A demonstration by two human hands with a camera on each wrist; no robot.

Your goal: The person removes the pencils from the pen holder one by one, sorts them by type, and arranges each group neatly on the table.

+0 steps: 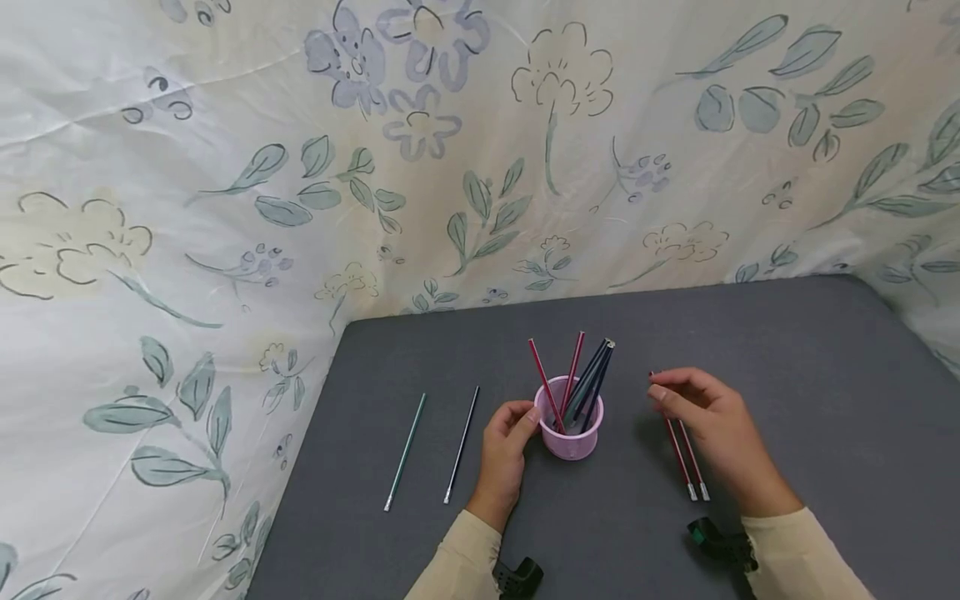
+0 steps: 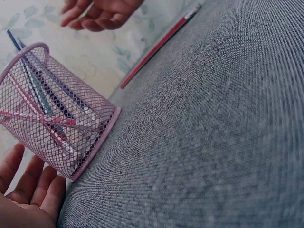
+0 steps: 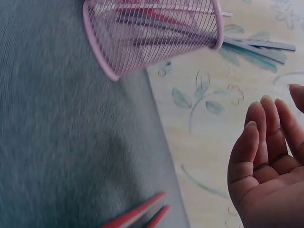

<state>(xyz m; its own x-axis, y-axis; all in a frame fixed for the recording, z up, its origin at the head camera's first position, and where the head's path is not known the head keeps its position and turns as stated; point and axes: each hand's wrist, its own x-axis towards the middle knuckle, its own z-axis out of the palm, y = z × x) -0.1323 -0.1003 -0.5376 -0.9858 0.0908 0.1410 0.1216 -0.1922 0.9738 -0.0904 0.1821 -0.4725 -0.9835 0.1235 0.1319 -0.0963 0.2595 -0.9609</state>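
A pink mesh pencil cup (image 1: 570, 446) stands upright on the dark table with several red, green and dark blue pencils (image 1: 592, 383) leaning in it. At its left side is my left hand (image 1: 506, 454), with thumb and fingers holding the wall near the rim; the left wrist view shows those fingers (image 2: 40, 185) low against the mesh. My right hand (image 1: 708, 425) hovers over two red pencils (image 1: 684, 458) that lie side by side at the right. In the right wrist view its fingers (image 3: 268, 128) are loosely bent with nothing between them.
Left of the cup, a green pencil (image 1: 406, 450) and a dark blue pencil (image 1: 461, 446) lie apart, roughly parallel. A floral cloth (image 1: 465, 225) hangs behind and to the left of the grey table (image 1: 810, 358).
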